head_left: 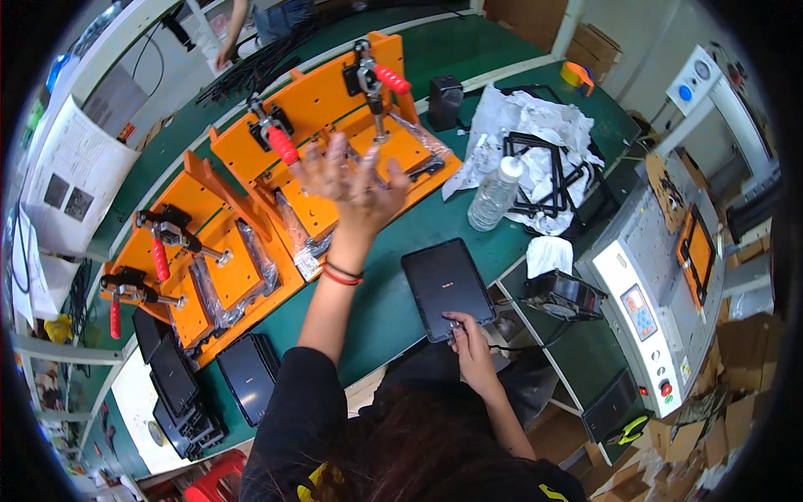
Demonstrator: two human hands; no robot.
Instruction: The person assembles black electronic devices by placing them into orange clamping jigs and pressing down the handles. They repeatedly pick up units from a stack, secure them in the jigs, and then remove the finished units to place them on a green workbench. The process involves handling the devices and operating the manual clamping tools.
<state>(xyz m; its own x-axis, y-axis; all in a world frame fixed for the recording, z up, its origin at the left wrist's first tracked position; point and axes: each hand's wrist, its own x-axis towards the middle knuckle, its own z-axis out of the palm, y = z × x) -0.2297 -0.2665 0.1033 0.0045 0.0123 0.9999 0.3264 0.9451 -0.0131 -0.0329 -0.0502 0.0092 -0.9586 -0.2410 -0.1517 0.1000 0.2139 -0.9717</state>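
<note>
My left hand point(355, 186) is raised over the orange clamping fixture point(305, 109), fingers spread and nothing in them. Close to its thumb side is the red handle point(283, 145) of a toggle clamp; whether they touch I cannot tell. At the near edge of the green bench lies a flat black tablet-shaped panel point(446, 284) with rounded corners. My right hand point(473, 350) pinches that panel's lower edge, thumb and fingers closed there. A second orange fixture point(196, 259) with red-handled clamps stands to the left, plastic film strips along its bed.
Stacked black panels point(248, 376) lie at the lower left. A clear bottle point(495, 197) stands beside crumpled white sheets and black frames point(535, 180). To the right are a small fan point(562, 295) and a machine with a control panel point(640, 314). Another person's arm point(234, 33) shows far off.
</note>
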